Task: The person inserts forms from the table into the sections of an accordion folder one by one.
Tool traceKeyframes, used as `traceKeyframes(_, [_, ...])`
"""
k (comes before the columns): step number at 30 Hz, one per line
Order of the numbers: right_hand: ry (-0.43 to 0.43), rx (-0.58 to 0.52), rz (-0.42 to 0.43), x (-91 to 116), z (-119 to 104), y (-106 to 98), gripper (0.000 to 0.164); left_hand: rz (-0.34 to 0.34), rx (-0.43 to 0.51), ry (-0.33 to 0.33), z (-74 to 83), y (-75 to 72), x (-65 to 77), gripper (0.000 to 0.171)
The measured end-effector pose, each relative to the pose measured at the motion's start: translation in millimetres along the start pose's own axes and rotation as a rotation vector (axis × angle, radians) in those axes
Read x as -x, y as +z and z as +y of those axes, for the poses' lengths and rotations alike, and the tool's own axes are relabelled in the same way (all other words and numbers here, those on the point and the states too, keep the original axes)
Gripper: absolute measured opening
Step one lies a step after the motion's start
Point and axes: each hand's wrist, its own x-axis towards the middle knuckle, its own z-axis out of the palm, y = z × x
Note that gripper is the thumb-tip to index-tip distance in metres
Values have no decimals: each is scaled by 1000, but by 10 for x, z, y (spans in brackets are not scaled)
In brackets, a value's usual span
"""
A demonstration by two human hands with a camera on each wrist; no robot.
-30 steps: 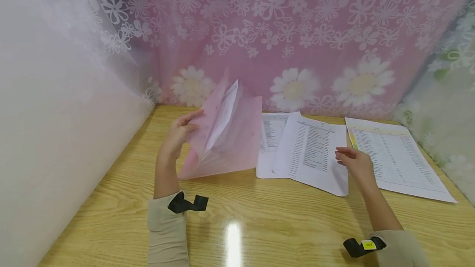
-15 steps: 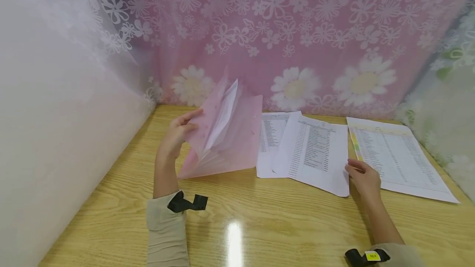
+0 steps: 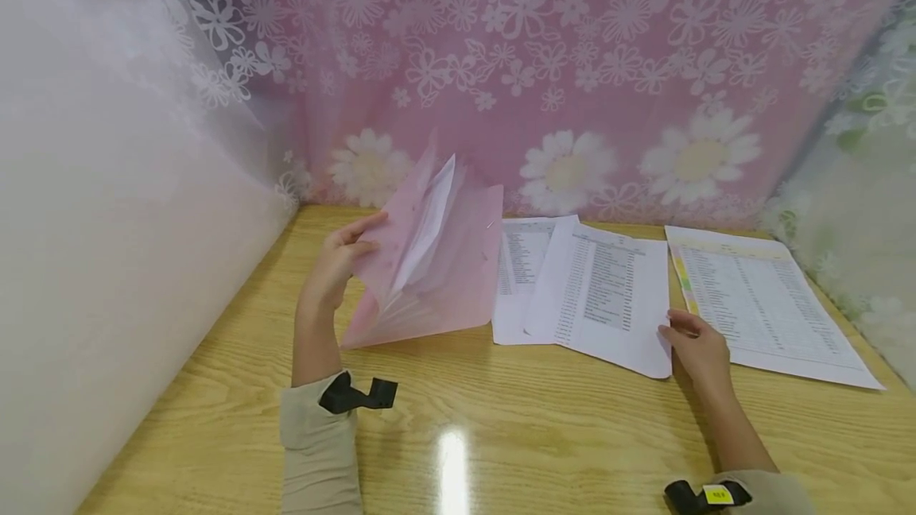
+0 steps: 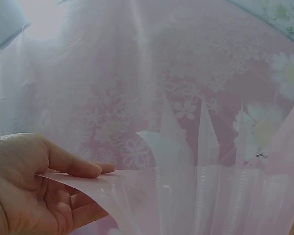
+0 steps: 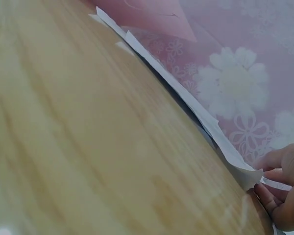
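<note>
One pink folder [image 3: 465, 292] stands fanned open on the left part of the table [image 3: 529, 427], with white papers [image 3: 429, 221] showing between its leaves. From my end I see the left hand [image 3: 331, 265] pinching the folder's front cover between thumb and fingers; the left wrist view shows that cover bending away from the grip and several clear leaves spread beyond it.

Well apart from it, the right hand [image 3: 701, 346] pinches the right edge of the front printed sheet [image 3: 608, 284], near its lower corner. In my right wrist view that edge curls up at the fingertips [image 5: 267, 193], with a shadowed gap beneath the paper.

The front sheet overlaps a rear printed sheet [image 3: 510, 320], which lies just beside the folder. Another printed sheet [image 3: 780, 308], coloured down its left margin, lies to the right; I can't tell whether its upper corner touches the front one. I can see a black strap [image 3: 347, 394] at the left cuff and another, yellow-labelled strap [image 3: 687, 497] at the right. Behind everything hangs a pink floral backdrop [image 3: 565, 38].
</note>
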Motion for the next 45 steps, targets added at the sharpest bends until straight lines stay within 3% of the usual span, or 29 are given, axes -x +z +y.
traceKeyframes(18, [-41,-151,-155,71,-60,5,47,-10,-1,-2,-10,-10,-2,44])
traceKeyframes(26, [-36,-180,-126,68,-49,16,44,-8,-15,3,3,-16,-2,44])
traceKeyframes(45, [32,-574,-175,161,-139,-91,45,-3,-25,12,18,-4,9,44])
